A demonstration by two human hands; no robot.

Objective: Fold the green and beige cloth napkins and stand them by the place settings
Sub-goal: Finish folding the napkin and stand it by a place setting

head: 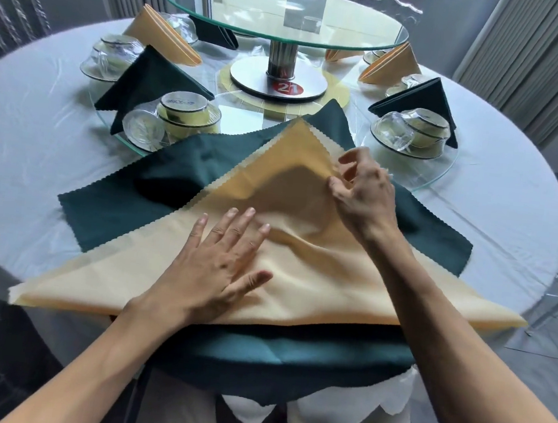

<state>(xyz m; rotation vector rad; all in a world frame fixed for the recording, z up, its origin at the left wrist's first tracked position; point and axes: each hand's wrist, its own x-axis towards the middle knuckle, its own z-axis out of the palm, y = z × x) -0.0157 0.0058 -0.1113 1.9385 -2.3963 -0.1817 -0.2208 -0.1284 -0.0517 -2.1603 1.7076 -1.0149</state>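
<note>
Left hand [221, 257] flat, fingers spread wide, pressing the beige napkin [299, 268]. Right hand [362, 189] just beyond, pinching that napkin's upper edge. Under both hands, green napkin [156, 184] spread flat; folded napkins [146, 83] standing farther off.

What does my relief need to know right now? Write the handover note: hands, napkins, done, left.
Left hand: open, pressing flat on the beige napkin.
Right hand: pinching that napkin's right edge near the apex.
The beige napkin is folded into a triangle and lies on flat green napkins at the near table edge.
Done: folded napkins already stand by the settings, green and beige on the left, green and beige on the right, more behind the glass turntable.
Left: finish folding this beige one, stand it by a setting, then fold the green ones under it.
</note>
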